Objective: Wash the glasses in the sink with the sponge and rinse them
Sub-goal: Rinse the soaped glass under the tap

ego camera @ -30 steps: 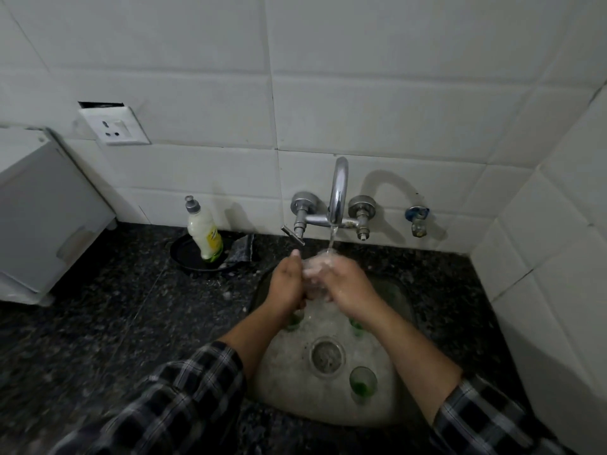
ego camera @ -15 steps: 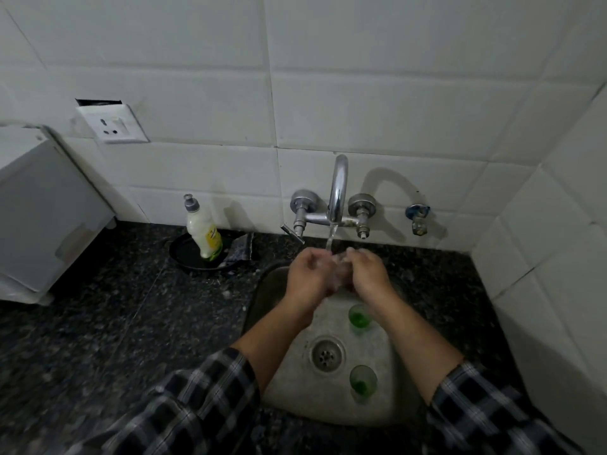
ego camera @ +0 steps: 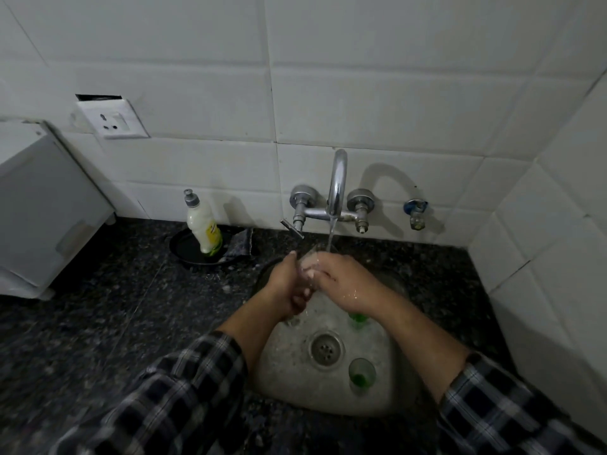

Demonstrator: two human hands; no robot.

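A clear glass sits between both my hands under the water running from the tap. My left hand grips it from the left and my right hand wraps it from the right; most of the glass is hidden by my fingers. A second glass with a green bottom stands upright in the steel sink to the right of the drain. A third green-bottomed glass shows partly under my right wrist. No sponge is visible.
A dish soap bottle stands in a black dish with a dark cloth left of the tap. A white appliance sits at far left on the dark granite counter. Tiled walls close in behind and right.
My hands have turned the glass under the stream and shifted slightly back down toward the sink. The two glasses in the sink have stayed where they were.
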